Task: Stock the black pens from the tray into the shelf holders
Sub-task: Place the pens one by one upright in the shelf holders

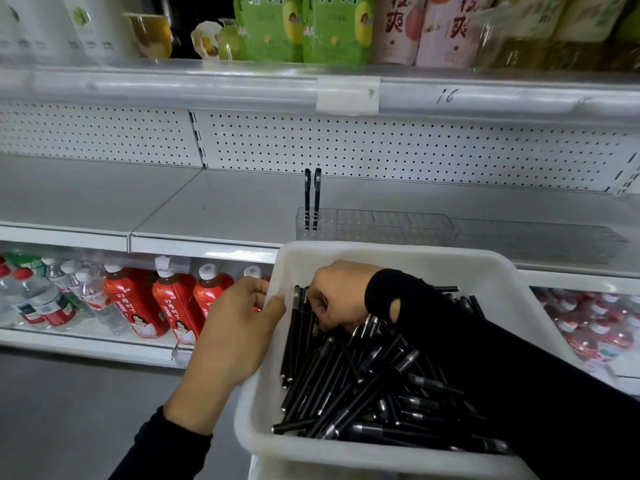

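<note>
White plastic tray (381, 251) is gripped at its L wall by left hand (235, 327), thumb inside, fingers curled outside, prob. to keep it level. Loose black plastic pens (363, 386) inside are grasped by right hand (339, 296), fingers curled round a few. Two upright pens (312, 199) are stood in clear plastic shelf holders (374, 226) just behind.

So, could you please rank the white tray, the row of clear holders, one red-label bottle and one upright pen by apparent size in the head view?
1. White tray, nearest the camera.
2. Row of clear holders.
3. Red-label bottle.
4. Upright pen: nearly as long, far thinner.
</note>
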### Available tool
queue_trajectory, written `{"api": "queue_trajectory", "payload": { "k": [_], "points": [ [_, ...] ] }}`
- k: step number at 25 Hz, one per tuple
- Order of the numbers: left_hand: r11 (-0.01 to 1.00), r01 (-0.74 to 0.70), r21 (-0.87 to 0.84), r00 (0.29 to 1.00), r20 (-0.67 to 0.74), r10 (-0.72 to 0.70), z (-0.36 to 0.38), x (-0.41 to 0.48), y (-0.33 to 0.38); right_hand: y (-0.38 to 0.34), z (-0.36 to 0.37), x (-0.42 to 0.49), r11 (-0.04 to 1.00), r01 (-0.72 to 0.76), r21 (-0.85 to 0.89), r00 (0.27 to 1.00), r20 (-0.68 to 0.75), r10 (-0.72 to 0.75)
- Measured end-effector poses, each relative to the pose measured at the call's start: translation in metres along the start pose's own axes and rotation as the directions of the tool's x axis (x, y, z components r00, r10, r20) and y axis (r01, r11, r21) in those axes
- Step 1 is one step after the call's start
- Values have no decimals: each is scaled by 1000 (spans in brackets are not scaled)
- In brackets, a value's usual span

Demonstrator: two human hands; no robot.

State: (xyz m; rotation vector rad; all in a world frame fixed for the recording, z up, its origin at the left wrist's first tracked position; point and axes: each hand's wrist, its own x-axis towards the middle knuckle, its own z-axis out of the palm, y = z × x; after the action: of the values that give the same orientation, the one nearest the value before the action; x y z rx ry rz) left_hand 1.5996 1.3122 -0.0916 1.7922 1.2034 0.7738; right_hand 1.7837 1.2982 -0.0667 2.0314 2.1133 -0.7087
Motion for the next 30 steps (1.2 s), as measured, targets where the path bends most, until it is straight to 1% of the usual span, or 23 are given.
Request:
{"api": "queue_trajectory", "payload": {
  "k": [2,4,6,8,10,12,16,17,18,20,21,23,25,30],
  "points": [
    [1000,10,-13,1000,6,-10,0,0,-1,4,-9,-6,985,-73,157,997,21,71],
    [1000,13,-21,1000,9,-13,-1,-1,-1,9,-24,-15,936,-96,338,995,7,100],
    [1000,5,-14,1000,7,-5,-1,0,-2,18,-44,-22,819,-60,571,990,-72,122],
    [1000,4,1,1000,4,-4,0,1,-2,31,-67,-28,681,21,732,970,-180,164],
    [1000,6,-5,1000,3,-6,1,1,-3,46,-84,-27,587,84,805,939,-261,224],
    [1000,5,-8,1000,10,-5,1,1,-3,60,-93,-18,499,131,856,900,-314,303],
    [1000,-1,-12,1000,10,1,1,1,-3,82,-94,17,357,196,914,783,-364,505],
    [1000,2,-17,1000,11,-1,1,1,-3,86,-93,28,348,194,917,744,-368,557],
    [1000,3,-19,1000,11,-3,1,1,-3,91,-93,38,365,183,913,697,-383,606],
    [1000,2,-14,1000,10,-2,1,2,-4,98,-90,56,454,142,880,609,-439,660],
    [1000,2,-9,1000,11,-2,1,2,-4,99,-88,63,502,123,856,579,-473,664],
    [1000,5,-10,1000,12,-5,1,2,-4,100,-86,73,568,105,816,545,-525,654],
    [1000,10,-11,1000,12,-10,1,2,-3,103,-86,85,607,119,785,518,-571,637],
    [1000,16,-22,1000,13,-16,2,2,-3,94,-92,99,634,240,735,440,-665,604]
  ]
}}
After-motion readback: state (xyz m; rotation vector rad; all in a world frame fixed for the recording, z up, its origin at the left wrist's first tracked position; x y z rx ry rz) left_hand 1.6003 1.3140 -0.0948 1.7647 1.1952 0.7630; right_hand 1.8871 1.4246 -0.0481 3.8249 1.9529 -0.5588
